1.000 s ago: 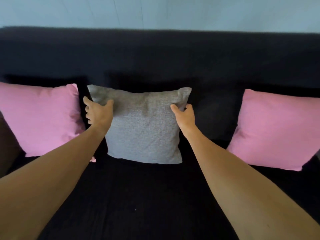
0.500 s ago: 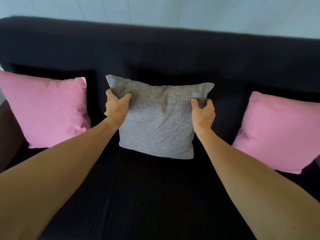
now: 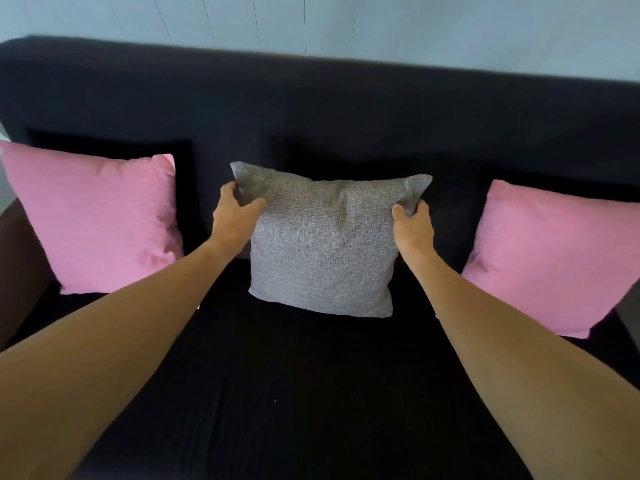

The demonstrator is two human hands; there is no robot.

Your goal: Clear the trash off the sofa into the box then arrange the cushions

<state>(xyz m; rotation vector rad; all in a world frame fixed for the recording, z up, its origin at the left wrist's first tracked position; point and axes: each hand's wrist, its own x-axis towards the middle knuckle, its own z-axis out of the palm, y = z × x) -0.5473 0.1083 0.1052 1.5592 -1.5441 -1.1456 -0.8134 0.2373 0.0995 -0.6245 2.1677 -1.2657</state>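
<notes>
**Grey cushion gripped at both upper corners, mid-sofa**

The sofa [image 3: 311, 393] fills nearly the whole frame: black fabric, a broad seat across the lower half and a tall backrest running along the upper third, under a pale panelled wall [image 3: 346, 22] at the top edge.

Two pink cushions come next in size. The left pink cushion [image 3: 97, 220] leans against the backrest at middle left, tilted a little. The right pink cushion [image 3: 554, 258] leans at middle right, its lower corner reaching toward the right edge of the frame. Both are plain, smooth fabric.

Between them, well apart from each, the grey cushion [image 3: 325, 247] stands upright at the centre of the frame, bottom edge on the seat, back toward the backrest. Its cover is a coarse, flecked grey weave, square, with creases puckering near the top corners where it is pinched. No label, brand or writing can be seen on it or on anything else.

The left hand [image 3: 235, 216] is closed on the cushion's upper left corner, thumb on the front face, fingers wrapped behind. The right hand [image 3: 414, 226] clamps the upper right corner the same way. Both bare forearms stretch in from the bottom corners.
</notes>
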